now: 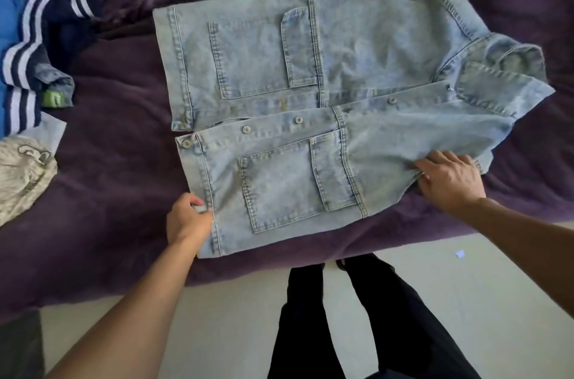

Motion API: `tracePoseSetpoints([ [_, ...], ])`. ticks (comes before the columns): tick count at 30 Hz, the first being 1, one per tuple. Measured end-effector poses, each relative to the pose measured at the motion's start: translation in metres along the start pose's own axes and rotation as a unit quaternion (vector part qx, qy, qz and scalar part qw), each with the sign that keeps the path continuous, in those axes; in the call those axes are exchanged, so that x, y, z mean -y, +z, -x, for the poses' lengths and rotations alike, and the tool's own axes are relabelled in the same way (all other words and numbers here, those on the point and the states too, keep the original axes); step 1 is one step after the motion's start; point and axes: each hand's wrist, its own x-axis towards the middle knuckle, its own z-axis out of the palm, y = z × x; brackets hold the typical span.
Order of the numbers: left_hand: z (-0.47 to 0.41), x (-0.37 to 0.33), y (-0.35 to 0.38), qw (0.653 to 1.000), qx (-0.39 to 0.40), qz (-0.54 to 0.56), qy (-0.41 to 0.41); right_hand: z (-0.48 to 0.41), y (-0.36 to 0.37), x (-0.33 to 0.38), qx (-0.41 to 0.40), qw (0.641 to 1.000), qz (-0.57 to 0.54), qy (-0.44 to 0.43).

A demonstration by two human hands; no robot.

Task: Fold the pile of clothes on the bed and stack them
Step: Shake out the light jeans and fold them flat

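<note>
Jacket (357,46) lies flat; left hand (189,217) pinches its hem, right hand (450,180) grips its shoulder; uneven lifting could skew the fold.

Jacket (310,93) lies flat on the bed (108,176) at centre, collar toward 3 o'clock. Clothes pile (21,68) lies on the bed at 9 o'clock, apart from it.

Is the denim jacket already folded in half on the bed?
No, the denim jacket lies spread flat on the purple bed cover, front side up, with both pocket panels showing.
</note>
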Motion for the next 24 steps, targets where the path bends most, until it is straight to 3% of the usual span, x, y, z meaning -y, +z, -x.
tracePoseSetpoints([
  [4,0.016,-0.008,0.001,0.993,-0.048,-0.106,0.027,0.031,-0.003,-0.028,0.08,0.997,-0.001,0.016],
  [7,0.036,-0.034,0.005,0.951,-0.136,-0.146,0.236,0.033,-0.009,-0.052,0.022,1.0,-0.005,0.012],
  [8,0.045,-0.045,0.01,0.929,-0.125,-0.127,0.325,0.03,-0.011,-0.058,0.016,1.0,0.015,0.007],
  [10,0.067,-0.063,0.029,0.889,-0.003,-0.142,0.436,0.022,-0.014,-0.072,0.042,0.997,0.069,0.001],
  [12,0.089,-0.074,0.059,0.851,0.14,-0.264,0.432,0.014,-0.01,-0.088,0.068,0.99,0.122,-0.013],
  [14,0.096,-0.078,0.089,0.832,0.191,-0.35,0.386,0.005,-0.001,-0.104,0.066,0.989,0.131,-0.021],
  [18,0.091,-0.064,0.111,0.851,0.128,-0.347,0.373,0.003,0.021,-0.124,0.06,0.995,0.075,-0.026],
  [21,0.1,-0.046,0.105,0.86,0.144,-0.332,0.358,0.022,0.023,-0.135,0.078,0.995,0.041,-0.057],
  [24,0.107,-0.049,0.091,0.902,0.168,-0.242,0.316,0.032,0.008,-0.15,0.139,0.986,0.058,-0.068],
])
